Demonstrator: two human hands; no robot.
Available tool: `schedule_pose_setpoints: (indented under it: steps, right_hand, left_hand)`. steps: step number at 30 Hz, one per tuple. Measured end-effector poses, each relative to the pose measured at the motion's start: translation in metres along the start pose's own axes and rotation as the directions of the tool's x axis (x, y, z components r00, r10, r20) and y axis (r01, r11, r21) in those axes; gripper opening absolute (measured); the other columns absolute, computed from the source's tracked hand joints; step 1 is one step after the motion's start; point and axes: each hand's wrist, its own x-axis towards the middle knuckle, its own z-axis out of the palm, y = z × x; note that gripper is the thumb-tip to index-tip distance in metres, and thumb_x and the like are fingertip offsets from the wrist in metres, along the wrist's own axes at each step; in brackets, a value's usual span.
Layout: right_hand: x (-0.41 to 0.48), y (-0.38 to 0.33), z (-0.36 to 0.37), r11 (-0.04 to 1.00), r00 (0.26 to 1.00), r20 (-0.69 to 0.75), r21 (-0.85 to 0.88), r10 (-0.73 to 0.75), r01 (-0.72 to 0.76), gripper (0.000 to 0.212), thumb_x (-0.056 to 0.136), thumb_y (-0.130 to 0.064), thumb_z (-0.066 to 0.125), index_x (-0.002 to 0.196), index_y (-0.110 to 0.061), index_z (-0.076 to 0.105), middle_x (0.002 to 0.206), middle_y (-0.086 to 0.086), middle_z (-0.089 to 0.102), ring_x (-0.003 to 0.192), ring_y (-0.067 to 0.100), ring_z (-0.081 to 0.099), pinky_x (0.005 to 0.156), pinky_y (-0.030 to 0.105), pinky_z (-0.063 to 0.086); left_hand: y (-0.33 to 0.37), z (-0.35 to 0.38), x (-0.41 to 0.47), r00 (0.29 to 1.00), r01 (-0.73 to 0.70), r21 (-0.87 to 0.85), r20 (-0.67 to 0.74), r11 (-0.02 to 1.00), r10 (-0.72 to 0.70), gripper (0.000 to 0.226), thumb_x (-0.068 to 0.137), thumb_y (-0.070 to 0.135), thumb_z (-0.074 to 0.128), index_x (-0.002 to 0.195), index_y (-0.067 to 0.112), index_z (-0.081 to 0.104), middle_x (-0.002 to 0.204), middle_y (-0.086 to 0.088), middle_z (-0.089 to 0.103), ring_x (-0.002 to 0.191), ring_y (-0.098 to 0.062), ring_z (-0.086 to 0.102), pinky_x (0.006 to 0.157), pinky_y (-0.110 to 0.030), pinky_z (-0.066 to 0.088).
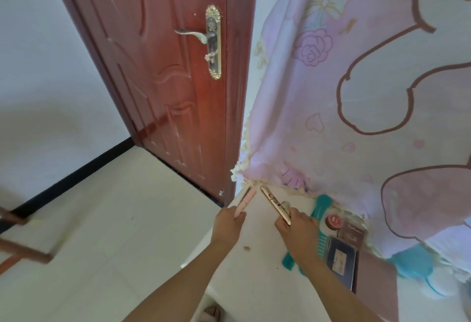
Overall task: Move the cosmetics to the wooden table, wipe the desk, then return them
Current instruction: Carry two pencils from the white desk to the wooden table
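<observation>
**Two tubes in hand at the desk corner**

Head view, the only one.

- Landmark: the teal comb, lying slantwise on the white desk.
- Left hand, left of the comb: fingers curled round the lower end of a pink tube, which points away from the person.
- Right hand, just beside the comb: fingers clamped on a gold tube, lower end in the grip, the rest slanting up and left. A small pale thing by the thumb is too blurred to name.
- One tube per hand. My guess is that this clears two items in one trip. Both are gripped low, so I expect the long ends will swing about when carried.
- The tubes sit low over the desk corner, beyond the comb. I cannot tell whether they touch the surface.
- Right of the comb, in a close cluster: a round red tin, a brown case and a dark blue case. They lie against the hem of a pink cloth, probably pushed to the back to keep the front free.
- Count: two tubes, one comb, one tin, two cases. Six cosmetics in all, four of them untouched.
- A brown speck shows on the desk left of the comb. So wiping looks not yet done, and this is likely the moving-out step.
- Far left of the comb is a blurred wooden frame, possibly the wooden table.
</observation>
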Motion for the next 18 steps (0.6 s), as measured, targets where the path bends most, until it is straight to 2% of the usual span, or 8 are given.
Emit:
schedule_pose_setpoints:
  steps: [1,5,7,9,14,18]
  right_hand:
    - [0.0,-0.004,-0.001,0.999,0.999,-0.012,0.01,-0.038,0.038,0.018,0.085,-0.024,0.053,0.072,-0.015,0.044,0.062,-0.001,0.048,0.06,0.02,0.042,0.069,0.032,0.026]
    - [0.0,-0.042,0.001,0.982,0.986,-0.019,0.092,-0.165,0.166,0.012,0.083,-0.018,0.056,0.079,-0.007,0.055,0.062,0.003,0.049,0.061,0.023,0.042,0.074,0.035,0.029]
    - [-0.006,-0.07,0.005,0.965,0.971,-0.002,0.104,-0.24,0.239,0.013,0.084,-0.018,0.055,0.084,-0.005,0.058,0.065,0.007,0.055,0.066,0.027,0.047,0.077,0.034,0.029]
    - [-0.013,-0.099,0.011,0.936,0.943,-0.004,0.125,-0.332,0.33,0.013,0.083,-0.018,0.055,0.087,-0.006,0.059,0.07,0.009,0.06,0.07,0.029,0.052,0.077,0.034,0.028]
    - [-0.041,-0.185,0.023,0.828,0.847,-0.063,0.184,-0.528,0.529,0.011,0.078,-0.013,0.062,0.077,-0.003,0.058,0.065,0.009,0.059,0.065,0.031,0.053,0.073,0.034,0.029]
    - [-0.082,-0.267,0.036,0.686,0.706,-0.201,0.17,-0.679,0.707,0.012,0.061,-0.008,0.068,0.068,-0.002,0.061,0.05,0.004,0.057,0.045,0.023,0.054,0.058,0.037,0.046]
  left_hand:
    - [-0.004,-0.006,-0.004,0.999,0.003,-0.014,-0.033,1.0,-0.004,0.029,0.093,0.023,0.046,0.082,-0.003,0.054,0.064,0.0,0.036,0.063,-0.029,0.042,0.058,-0.037,0.034]
    - [-0.024,-0.046,-0.021,0.982,0.04,-0.093,-0.183,0.995,-0.057,0.03,0.093,0.023,0.047,0.071,0.002,0.05,0.062,0.001,0.034,0.062,-0.028,0.041,0.056,-0.028,0.028]
    - [-0.038,-0.072,-0.03,0.963,0.056,-0.122,-0.255,0.991,-0.086,0.034,0.093,0.024,0.047,0.062,0.013,0.039,0.062,-0.001,0.035,0.055,-0.021,0.037,0.053,-0.028,0.027]
    - [-0.053,-0.098,-0.042,0.936,0.073,-0.129,-0.332,0.989,-0.113,0.035,0.093,0.026,0.047,0.061,0.018,0.036,0.064,-0.001,0.037,0.052,-0.015,0.035,0.047,-0.026,0.025]
    - [-0.104,-0.167,-0.08,0.832,0.081,-0.229,-0.521,0.97,-0.192,0.037,0.092,0.027,0.048,0.058,0.018,0.036,0.066,0.002,0.038,0.05,-0.012,0.036,0.046,-0.02,0.025]
    - [-0.162,-0.231,-0.122,0.758,0.088,-0.312,-0.596,0.946,-0.267,0.031,0.092,0.031,0.049,0.066,0.016,0.045,0.069,-0.001,0.043,0.051,-0.012,0.038,0.046,-0.019,0.029]
